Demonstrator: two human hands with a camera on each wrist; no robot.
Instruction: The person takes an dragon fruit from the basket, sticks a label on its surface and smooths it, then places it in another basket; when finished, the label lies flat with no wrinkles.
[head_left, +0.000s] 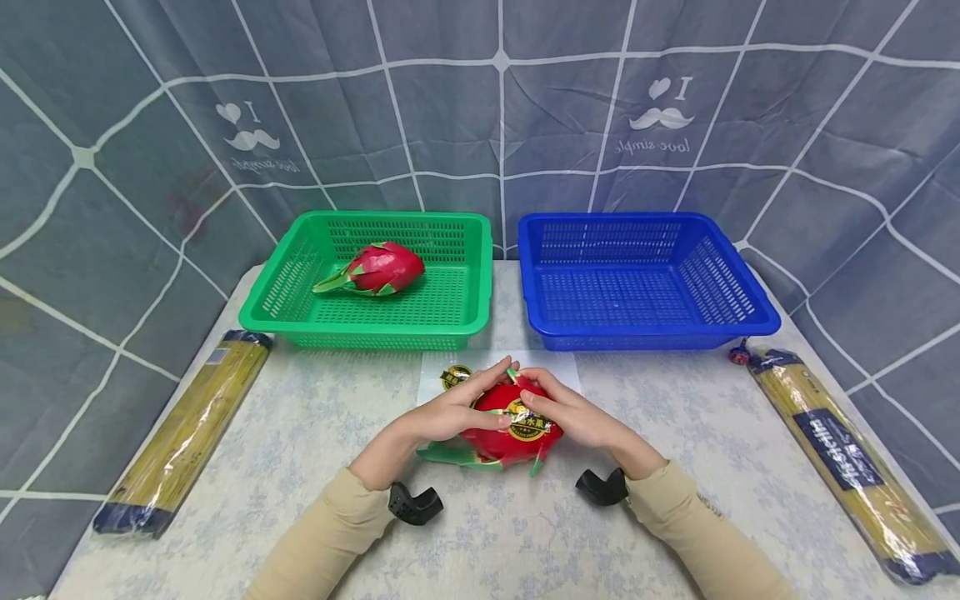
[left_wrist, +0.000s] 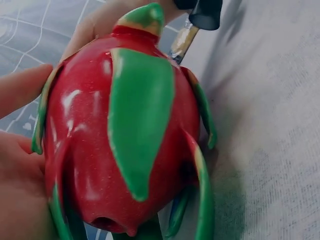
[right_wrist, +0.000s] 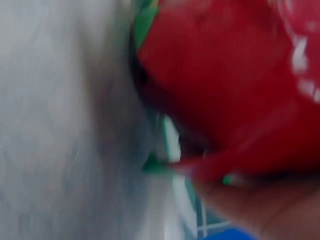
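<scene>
Between both hands a red dragon fruit (head_left: pixel 480 446) with green leaf tips is held low over the table. On its front is a round black-and-gold sticker (head_left: pixel 529 427). My left hand (head_left: pixel 448 410) grips the fruit from the left, thumb across its front and fingers along the far side. From the right, my right hand (head_left: pixel 581 417) holds it with the thumb beside the sticker. The fruit (left_wrist: pixel 142 115) fills much of the left wrist view; the right wrist view is blurred. Behind the left fingers, another sticker (head_left: pixel 455 376) lies on a white sheet (head_left: pixel 431 363), partly covered by the hands.
At the back left, a green basket (head_left: pixel 367 340) holds another dragon fruit (head_left: pixel 386 268). A blue basket (head_left: pixel 652 340) stands at the back right. Long noodle packs lie along the left (head_left: pixel 187 433) and right (head_left: pixel 843 454) edges. A small red-and-blue object (head_left: pixel 739 353) sits by the blue basket.
</scene>
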